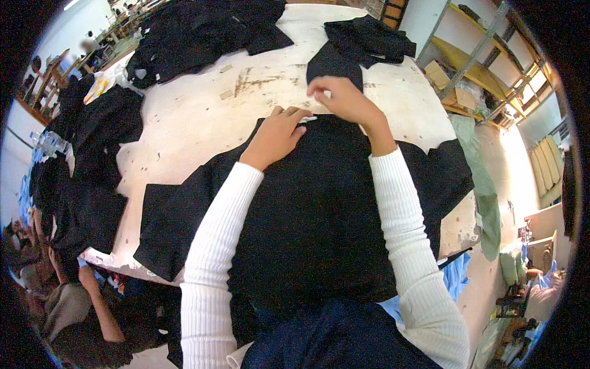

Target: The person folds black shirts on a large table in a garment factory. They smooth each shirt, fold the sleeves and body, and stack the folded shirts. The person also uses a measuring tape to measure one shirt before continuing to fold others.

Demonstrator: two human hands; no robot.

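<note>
A black garment point(313, 207) is spread flat on the white tabletop before me, its sleeves reaching out to both sides. My left hand point(276, 138) lies palm down on the garment's top edge, by the neck, with thumb and forefinger apart. Close to those fingertips is a small white label point(308, 119). Just above the same edge, my right hand point(345, 104) is raised with its fingers curled. A small white patch shows within that curl; whether it is a held piece or the table behind cannot be made out.
Another black garment point(364, 44) lies beyond my right hand. Black garments are heaped at the far side point(207, 37) and on the left point(92, 184). A plastic bottle point(48, 143) lies at left. A person's arm point(99, 295) is at lower left. Metal shelving point(474, 69) stands at right.
</note>
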